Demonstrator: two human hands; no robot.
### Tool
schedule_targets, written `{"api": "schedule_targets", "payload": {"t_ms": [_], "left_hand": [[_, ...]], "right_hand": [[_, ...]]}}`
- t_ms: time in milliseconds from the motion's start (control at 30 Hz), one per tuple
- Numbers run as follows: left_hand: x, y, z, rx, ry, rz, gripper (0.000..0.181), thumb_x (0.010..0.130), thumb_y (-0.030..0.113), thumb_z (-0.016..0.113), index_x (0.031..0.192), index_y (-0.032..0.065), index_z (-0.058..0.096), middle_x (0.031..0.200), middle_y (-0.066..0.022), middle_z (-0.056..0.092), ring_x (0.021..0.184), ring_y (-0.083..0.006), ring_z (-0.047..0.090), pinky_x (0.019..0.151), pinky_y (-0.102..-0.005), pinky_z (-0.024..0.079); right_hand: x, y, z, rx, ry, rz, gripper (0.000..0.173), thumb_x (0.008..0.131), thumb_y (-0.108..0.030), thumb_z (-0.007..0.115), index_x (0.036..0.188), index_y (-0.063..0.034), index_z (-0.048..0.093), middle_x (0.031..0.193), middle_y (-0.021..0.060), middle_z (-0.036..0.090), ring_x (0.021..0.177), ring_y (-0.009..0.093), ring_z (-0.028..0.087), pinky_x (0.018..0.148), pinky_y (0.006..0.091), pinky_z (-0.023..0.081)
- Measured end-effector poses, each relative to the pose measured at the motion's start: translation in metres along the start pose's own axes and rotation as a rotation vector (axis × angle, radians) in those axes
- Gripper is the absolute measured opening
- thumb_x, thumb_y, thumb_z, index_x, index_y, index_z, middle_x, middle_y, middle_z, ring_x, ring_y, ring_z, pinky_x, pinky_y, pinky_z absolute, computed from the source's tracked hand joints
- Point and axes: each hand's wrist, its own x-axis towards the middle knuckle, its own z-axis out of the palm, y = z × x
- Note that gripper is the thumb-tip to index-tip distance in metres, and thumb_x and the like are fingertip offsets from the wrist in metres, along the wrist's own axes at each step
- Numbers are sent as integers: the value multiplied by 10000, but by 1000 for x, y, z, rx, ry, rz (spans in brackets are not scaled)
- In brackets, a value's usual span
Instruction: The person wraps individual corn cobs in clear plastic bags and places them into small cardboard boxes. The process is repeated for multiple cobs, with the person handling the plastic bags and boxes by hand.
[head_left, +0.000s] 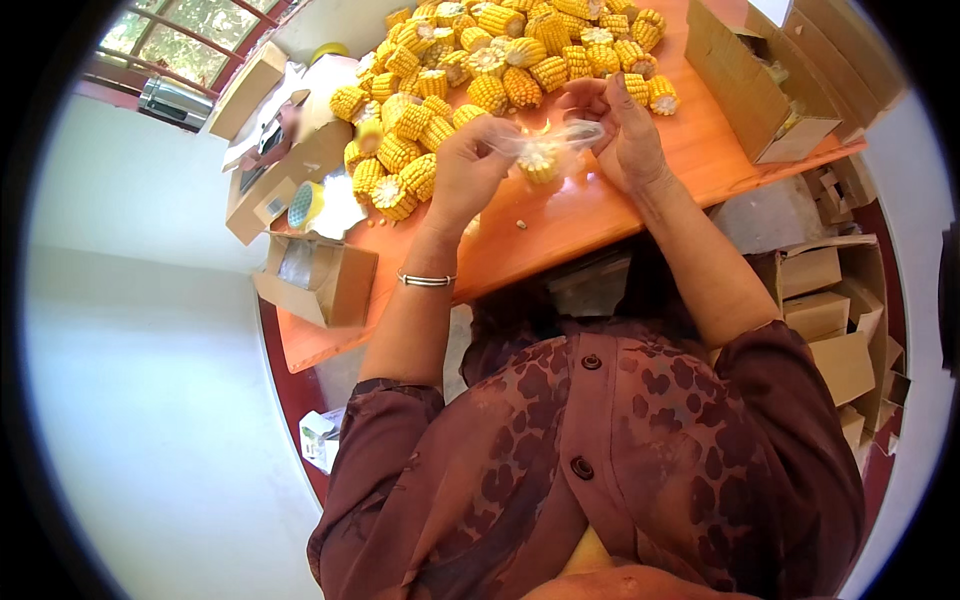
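Note:
Above the orange tabletop (555, 217), my left hand (474, 169) pinches one side of a clear plastic bag (570, 135). My right hand (626, 127) is at the bag's other side, palm turned inward and fingers partly spread; whether its fingers grip the film cannot be told. Beneath the bag, between both hands, a short piece of corn cob (540, 165) shows its cut end. A large heap of cut corn cobs (487, 64) covers the far part of the table, some pieces close to my left hand. A few loose kernels (521, 224) lie on the tabletop.
At the table's left are an open cardboard box (349, 281), a roll of tape (304, 205) and a larger carton (315, 161). Another cardboard box (750, 90) stands at the right edge. Cardboard pieces fill a carton (840, 367) below right. A steel flask (176, 101) is by the window.

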Motion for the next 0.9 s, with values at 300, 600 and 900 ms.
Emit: {"api": "schedule_targets", "payload": {"t_ms": [300,600,900], "left_hand": [[1,2,-16,-290,288,-81,73,885,50,650,955,36,636,718,-2,608,502,-44,461,416,-183,332],[-4,25,-25,-120,196,30,177,899,53,643,1072,14,634,840,-26,650,563,-34,512,454,-170,365],[-7,22,-15,-23,-27,69,405,859,78,702,1217,6,528,854,-6,612,623,-35,531,515,-178,413]], "right_hand": [[0,2,2,-289,-54,51,452,723,95,507,1164,20,577,883,49,599,646,65,477,567,205,450],[-3,13,1,-500,-82,-50,188,904,-179,689,995,-17,660,748,-31,588,625,31,494,553,175,404],[2,14,1,-404,1,-66,197,944,-217,636,993,-26,643,758,-2,623,582,50,509,524,197,427]]}}
